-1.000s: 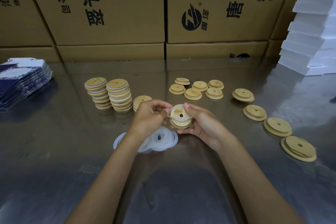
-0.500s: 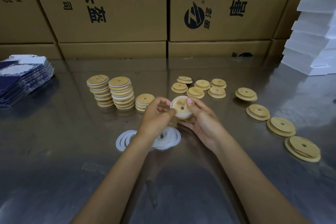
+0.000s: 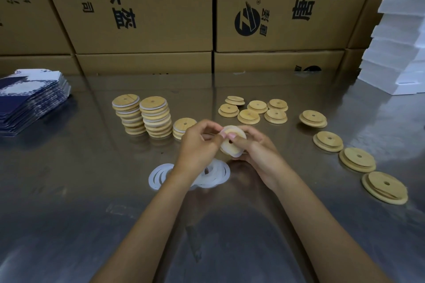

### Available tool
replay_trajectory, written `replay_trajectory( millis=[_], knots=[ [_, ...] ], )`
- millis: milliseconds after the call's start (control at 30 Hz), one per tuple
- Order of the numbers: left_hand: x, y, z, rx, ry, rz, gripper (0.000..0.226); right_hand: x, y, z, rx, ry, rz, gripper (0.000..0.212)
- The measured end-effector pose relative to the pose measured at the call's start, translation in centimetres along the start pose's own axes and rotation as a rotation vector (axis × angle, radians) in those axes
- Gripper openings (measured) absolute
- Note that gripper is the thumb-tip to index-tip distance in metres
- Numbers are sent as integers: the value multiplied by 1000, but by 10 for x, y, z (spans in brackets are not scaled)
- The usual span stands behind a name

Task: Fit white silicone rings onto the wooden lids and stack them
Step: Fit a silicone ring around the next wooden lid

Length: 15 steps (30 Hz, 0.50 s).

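A round wooden lid (image 3: 232,145) with a centre hole is held above the metal table (image 3: 92,190), a white silicone ring around its edge. My right hand (image 3: 259,154) grips the lid from the right and below, thumb on its face. My left hand (image 3: 197,145) pinches the ring at the lid's left rim. Several loose white rings (image 3: 216,172) lie on the table under my hands. Two tall stacks of ringed lids (image 3: 142,115) and a short stack (image 3: 181,127) stand to the left. Bare lids (image 3: 253,110) lie behind and in a row (image 3: 356,158) to the right.
Cardboard boxes (image 3: 147,7) wall off the back of the table. A pile of blue printed flat packs (image 3: 30,99) sits at the left edge. White foam slabs (image 3: 400,41) are stacked at the right back.
The lid has tilted so its face points toward me, and the ring now sits further round its rim. Both hands stayed in place above the loose rings.
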<state>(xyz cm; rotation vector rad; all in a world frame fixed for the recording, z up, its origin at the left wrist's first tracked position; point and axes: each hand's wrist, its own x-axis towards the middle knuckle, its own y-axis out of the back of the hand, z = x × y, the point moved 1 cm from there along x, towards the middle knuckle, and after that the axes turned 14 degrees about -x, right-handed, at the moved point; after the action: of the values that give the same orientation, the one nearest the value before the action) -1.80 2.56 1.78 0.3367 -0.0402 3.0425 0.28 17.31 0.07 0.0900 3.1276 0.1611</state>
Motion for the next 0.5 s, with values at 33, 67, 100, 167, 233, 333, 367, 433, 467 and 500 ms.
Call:
replay_trajectory(
  millis=[33, 67, 100, 167, 233, 333, 367, 433, 467, 500],
  knots=[
    [1, 1, -1, -1, 10, 18, 5, 0, 1, 0, 16, 2, 0, 21],
    [2, 2, -2, 0, 18, 30, 7, 1, 1, 0, 17, 6, -2, 22],
    [2, 2, -2, 6, 22, 38, 9, 1, 2, 0, 7, 12, -6, 23],
    [3, 3, -3, 25, 21, 46, 11, 1, 1, -1, -19, 26, -11, 24],
    [2, 3, -4, 37, 30, 50, 10, 0, 1, -1, -65, 52, -10, 21],
    [1, 2, -4, 11, 85, 43, 5, 0, 4, -3, -139, 98, -14, 15],
    [2, 2, -3, -6, 109, 40, 4, 0, 5, -4, -151, 106, -20, 14],
    [3, 3, -2, -55, 139, 19, 7, 0, 8, -6, -159, 119, -24, 13],
    [3, 3, -2, -58, 138, 3, 9, 0, 9, -6, -148, 122, -19, 13],
    [3, 4, -2, -37, 128, -13, 10, 0, 10, -7, -124, 118, -9, 13]
  ],
)
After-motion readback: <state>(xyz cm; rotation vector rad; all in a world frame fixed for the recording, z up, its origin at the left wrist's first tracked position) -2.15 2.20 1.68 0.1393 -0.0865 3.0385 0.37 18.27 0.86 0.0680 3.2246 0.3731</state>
